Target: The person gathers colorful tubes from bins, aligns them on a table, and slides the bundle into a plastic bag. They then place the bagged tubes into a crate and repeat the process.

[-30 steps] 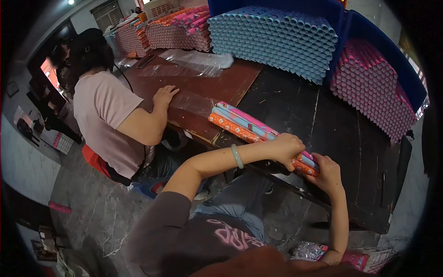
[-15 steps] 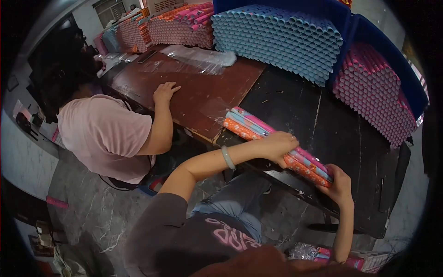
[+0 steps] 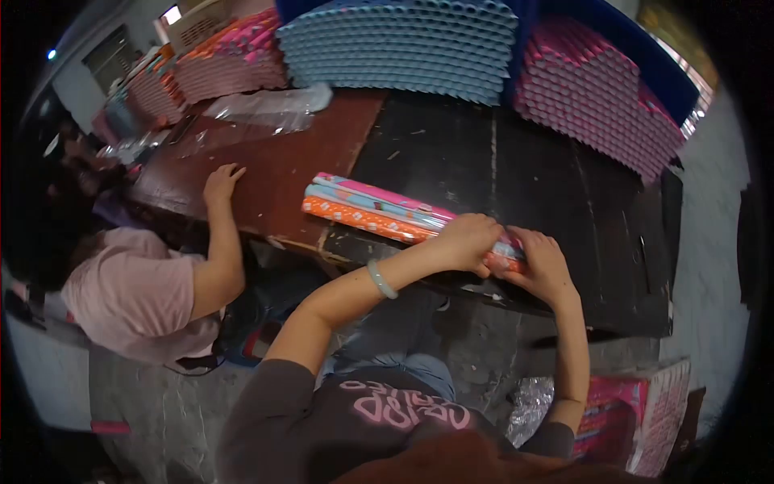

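A bundle of patterned wrapping paper rolls, pink, light blue and orange with white flowers, lies slantwise along the front of the black tabletop. Glossy clear film seems to cover the rolls. My left hand, with a pale bangle on its wrist, wraps over the bundle right of its middle. Around the bundle's right end curl the fingers of my right hand. The two hands are close together, and part of the rolls between and under them is hidden.
Stacks of light blue rolls and pink rolls stand at the back against blue boards. Clear plastic sleeves lie on the brown tabletop. A co-worker in a pink shirt sits at left. An open carton stands lower right.
My hands have come closer together on the bundle, the right one now further round its end. The camera view has shifted, so the table appears further left. The co-worker's hand still rests on the table.
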